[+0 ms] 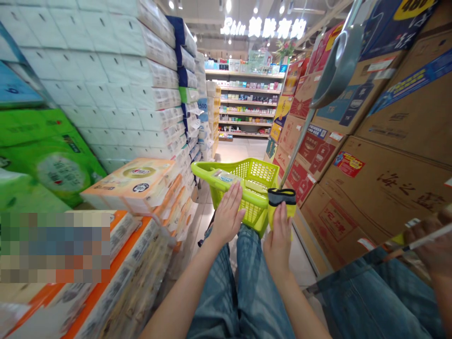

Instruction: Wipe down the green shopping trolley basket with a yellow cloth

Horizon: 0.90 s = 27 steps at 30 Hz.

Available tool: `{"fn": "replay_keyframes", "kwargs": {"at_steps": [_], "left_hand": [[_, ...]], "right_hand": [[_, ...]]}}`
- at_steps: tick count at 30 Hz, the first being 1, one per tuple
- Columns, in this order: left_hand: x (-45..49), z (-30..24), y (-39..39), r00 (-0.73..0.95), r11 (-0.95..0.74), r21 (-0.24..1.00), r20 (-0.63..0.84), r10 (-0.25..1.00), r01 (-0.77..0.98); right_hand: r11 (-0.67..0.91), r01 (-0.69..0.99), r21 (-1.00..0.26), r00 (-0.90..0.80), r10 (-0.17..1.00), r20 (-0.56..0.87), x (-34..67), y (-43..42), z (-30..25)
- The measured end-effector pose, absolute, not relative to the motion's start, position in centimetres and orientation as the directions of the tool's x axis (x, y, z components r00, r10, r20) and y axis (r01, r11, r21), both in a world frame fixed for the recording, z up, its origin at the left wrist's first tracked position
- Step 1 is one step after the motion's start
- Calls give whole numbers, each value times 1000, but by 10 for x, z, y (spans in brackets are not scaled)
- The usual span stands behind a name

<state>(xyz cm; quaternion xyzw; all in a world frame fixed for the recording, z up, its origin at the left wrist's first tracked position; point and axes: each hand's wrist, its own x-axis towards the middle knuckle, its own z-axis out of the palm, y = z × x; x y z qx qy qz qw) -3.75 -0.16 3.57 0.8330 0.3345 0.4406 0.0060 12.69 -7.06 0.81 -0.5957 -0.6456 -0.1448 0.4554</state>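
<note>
- left hand [228, 214]: flat, fingers spread, palm down on the rim of a lime-green plastic shopping basket [203, 169], not closed around it
- right hand [278, 235]: fingers extended against a lime-green part of the basket, just under a black-and-grey fabric band [281, 197], looks open, no clear wrap
- clear-wrapped packet [226, 178]: on the basket, just ahead of left hand, not held
- below both hands: blue jeans [240, 282]
- left of grip: stacked white tissue packs [106, 70], orange-and-cream carton [130, 183] near the basket
- right of grip: printed cardboard cartons [381, 197], metal pole [296, 146] just beyond the band
- straight ahead, well apart: store shelves [247, 101]
- far lower right: a hand [427, 245] on a thin white strip, whose cannot tell
</note>
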Motion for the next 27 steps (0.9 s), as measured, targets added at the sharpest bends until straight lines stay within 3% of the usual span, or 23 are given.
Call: {"fn": "replay_keyframes", "kwargs": {"at_steps": [4, 9, 13, 21, 24, 27], "left_hand": [[-39, 36, -1, 404, -780, 297, 723, 561, 552], [-40, 37, 0, 402, -781, 301, 723, 561, 547], [-39, 37, 0, 414, -781, 288, 719, 558, 554], [-39, 37, -2, 408, -787, 292, 727, 552, 544], [-38, 36, -2, 398, -779, 306, 724, 563, 546], [-38, 35, -1, 392, -777, 307, 726, 564, 550]], "right_hand": [[208, 961, -181, -2, 663, 749, 89, -63, 7], [233, 965, -123, -74, 687, 723, 74, -55, 23], [249, 957, -151, -67, 693, 718, 99, -68, 15], [318, 841, -438, 159, 629, 761, 146, -67, 15], [289, 867, -406, 151, 625, 766, 134, -66, 14], [206, 933, -296, 97, 646, 757, 106, -67, 17]]}}
